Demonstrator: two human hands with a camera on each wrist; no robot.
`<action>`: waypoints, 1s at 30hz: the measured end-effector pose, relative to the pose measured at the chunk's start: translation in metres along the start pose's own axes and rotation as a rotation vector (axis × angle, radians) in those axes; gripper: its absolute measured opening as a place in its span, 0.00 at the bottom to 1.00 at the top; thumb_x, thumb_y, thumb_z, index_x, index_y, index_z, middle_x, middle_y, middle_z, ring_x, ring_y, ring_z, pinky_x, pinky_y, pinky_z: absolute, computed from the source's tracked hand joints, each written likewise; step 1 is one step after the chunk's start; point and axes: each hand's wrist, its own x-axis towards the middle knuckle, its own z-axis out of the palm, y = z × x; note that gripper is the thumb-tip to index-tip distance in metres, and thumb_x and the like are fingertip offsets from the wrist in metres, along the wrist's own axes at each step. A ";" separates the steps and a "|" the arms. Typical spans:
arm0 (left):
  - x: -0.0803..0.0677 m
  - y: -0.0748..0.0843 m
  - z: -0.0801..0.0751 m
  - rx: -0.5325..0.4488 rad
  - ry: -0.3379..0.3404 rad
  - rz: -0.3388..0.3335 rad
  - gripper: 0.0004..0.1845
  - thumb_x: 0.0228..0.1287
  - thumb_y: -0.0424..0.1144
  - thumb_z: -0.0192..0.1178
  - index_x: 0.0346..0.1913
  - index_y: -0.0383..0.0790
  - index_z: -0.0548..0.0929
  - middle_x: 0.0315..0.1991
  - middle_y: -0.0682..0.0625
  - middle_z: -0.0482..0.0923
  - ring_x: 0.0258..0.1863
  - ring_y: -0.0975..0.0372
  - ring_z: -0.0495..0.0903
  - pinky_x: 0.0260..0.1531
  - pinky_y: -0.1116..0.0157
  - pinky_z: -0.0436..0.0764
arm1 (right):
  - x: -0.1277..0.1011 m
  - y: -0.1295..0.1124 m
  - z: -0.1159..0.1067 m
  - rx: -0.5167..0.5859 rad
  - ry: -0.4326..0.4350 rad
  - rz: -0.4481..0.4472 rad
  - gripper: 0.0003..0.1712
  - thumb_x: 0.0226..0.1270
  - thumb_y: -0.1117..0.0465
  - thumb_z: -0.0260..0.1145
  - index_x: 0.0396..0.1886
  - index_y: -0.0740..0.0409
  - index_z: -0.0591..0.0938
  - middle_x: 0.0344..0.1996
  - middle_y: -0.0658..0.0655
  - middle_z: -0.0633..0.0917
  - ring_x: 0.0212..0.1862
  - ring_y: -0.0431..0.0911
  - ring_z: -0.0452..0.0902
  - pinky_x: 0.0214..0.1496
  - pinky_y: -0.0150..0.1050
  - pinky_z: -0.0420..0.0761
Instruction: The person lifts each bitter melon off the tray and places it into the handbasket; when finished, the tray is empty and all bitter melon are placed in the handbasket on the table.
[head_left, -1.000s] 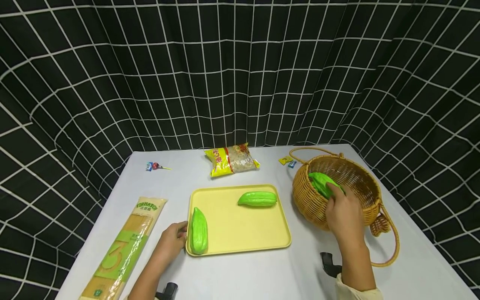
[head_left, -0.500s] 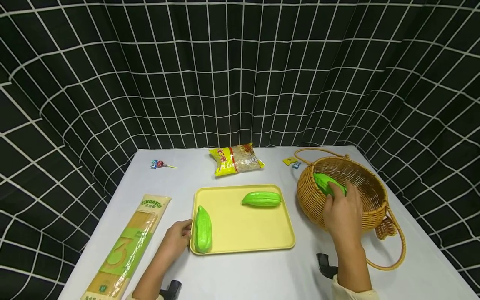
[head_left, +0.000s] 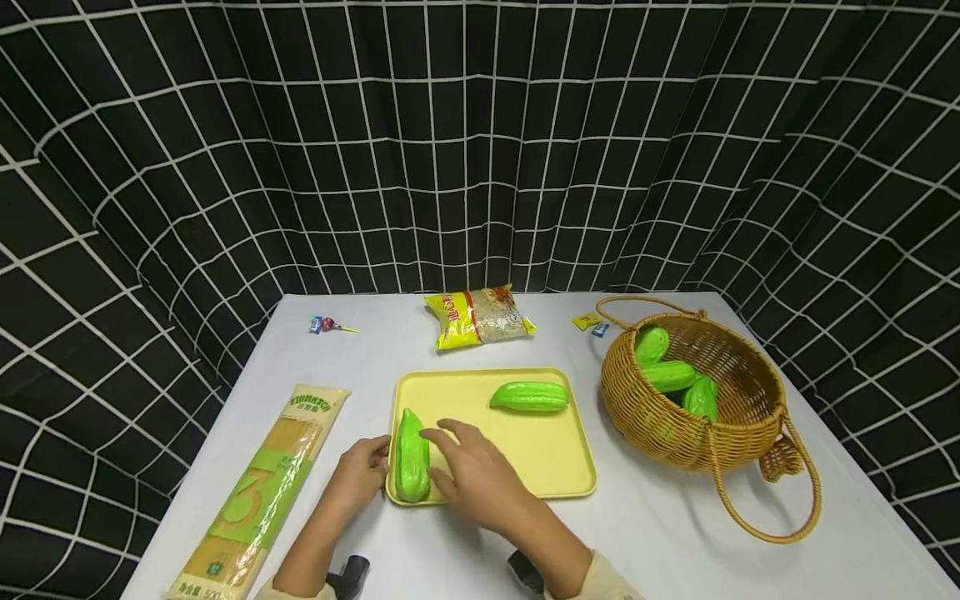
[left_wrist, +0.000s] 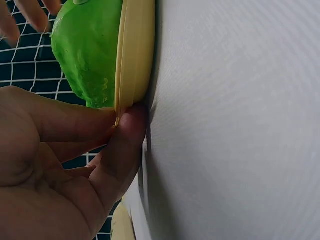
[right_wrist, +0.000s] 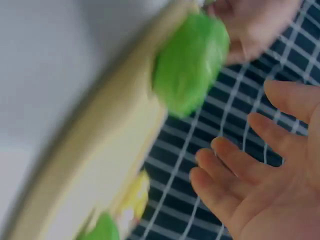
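Observation:
My left hand (head_left: 358, 473) pinches the rim of the yellow tray (head_left: 498, 454) at its left side; the left wrist view shows thumb and finger on either side of that rim (left_wrist: 134, 50). Along the tray's left edge lies a bright green, ridged bitter melon (head_left: 412, 458). Over the tray, just right of this melon, my right hand (head_left: 480, 475) has its fingers spread and relaxed, holding nothing. In the right wrist view a gap shows between the fingers (right_wrist: 225, 155) and the melon (right_wrist: 190, 65). A second bitter melon (head_left: 529, 397) lies at the tray's back right.
To the right stands a wicker basket (head_left: 652, 433) with three green melons inside, its front handle hanging onto the table. A yellow food bag (head_left: 480, 317) lies behind the tray. Left are a long noodle pack (head_left: 258, 492) and a lollipop (head_left: 330, 323); small candy packets (head_left: 587, 321) lie near the basket.
My right hand has let go of a melon in the basket and moved left to the melon at the tray's left edge. My left hand has stayed at the tray rim.

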 end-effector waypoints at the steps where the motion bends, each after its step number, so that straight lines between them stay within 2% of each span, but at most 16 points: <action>1: 0.000 0.000 0.001 0.000 -0.001 0.001 0.24 0.58 0.20 0.56 0.60 0.22 0.74 0.46 0.39 0.81 0.44 0.53 0.80 0.43 0.56 0.82 | 0.001 -0.005 0.007 -0.019 -0.036 -0.016 0.27 0.66 0.51 0.65 0.65 0.47 0.74 0.63 0.59 0.75 0.63 0.53 0.72 0.60 0.48 0.78; 6: -0.001 0.003 0.006 0.005 -0.005 -0.006 0.23 0.59 0.21 0.57 0.60 0.24 0.75 0.47 0.38 0.81 0.44 0.52 0.81 0.42 0.57 0.82 | 0.002 -0.014 0.029 -0.081 -0.109 -0.042 0.28 0.67 0.48 0.64 0.66 0.45 0.74 0.63 0.61 0.75 0.60 0.53 0.75 0.54 0.44 0.81; 12: -0.001 0.002 0.008 0.010 0.001 -0.003 0.23 0.58 0.21 0.58 0.59 0.23 0.75 0.46 0.38 0.81 0.42 0.54 0.80 0.39 0.59 0.82 | 0.000 -0.012 0.037 -0.026 -0.114 0.030 0.26 0.66 0.46 0.64 0.61 0.50 0.76 0.63 0.64 0.74 0.58 0.54 0.77 0.50 0.44 0.83; 16: -0.001 0.003 0.008 0.002 -0.001 0.003 0.23 0.58 0.20 0.57 0.59 0.22 0.75 0.46 0.38 0.81 0.41 0.55 0.80 0.38 0.60 0.82 | 0.002 -0.008 0.037 0.028 -0.097 0.077 0.26 0.63 0.48 0.69 0.56 0.54 0.75 0.57 0.61 0.76 0.44 0.45 0.81 0.38 0.37 0.83; 20: -0.001 0.003 0.007 0.006 -0.008 0.001 0.23 0.58 0.21 0.56 0.59 0.22 0.74 0.47 0.38 0.81 0.42 0.54 0.80 0.41 0.59 0.82 | 0.003 -0.004 0.036 0.060 -0.080 0.099 0.24 0.61 0.53 0.71 0.52 0.55 0.72 0.53 0.60 0.77 0.34 0.40 0.77 0.30 0.31 0.78; 25: -0.002 0.002 0.003 0.024 -0.005 -0.010 0.24 0.58 0.20 0.56 0.60 0.21 0.73 0.48 0.38 0.80 0.44 0.52 0.81 0.43 0.57 0.82 | 0.000 0.004 0.032 0.109 -0.056 0.106 0.22 0.62 0.58 0.69 0.52 0.57 0.71 0.53 0.61 0.78 0.33 0.41 0.76 0.29 0.31 0.77; 30: -0.002 0.003 0.000 0.025 -0.002 -0.003 0.23 0.59 0.20 0.56 0.60 0.20 0.73 0.48 0.37 0.80 0.45 0.52 0.80 0.43 0.58 0.82 | -0.006 0.019 0.011 0.141 0.069 0.132 0.24 0.59 0.62 0.68 0.54 0.59 0.72 0.51 0.59 0.79 0.37 0.44 0.80 0.34 0.35 0.81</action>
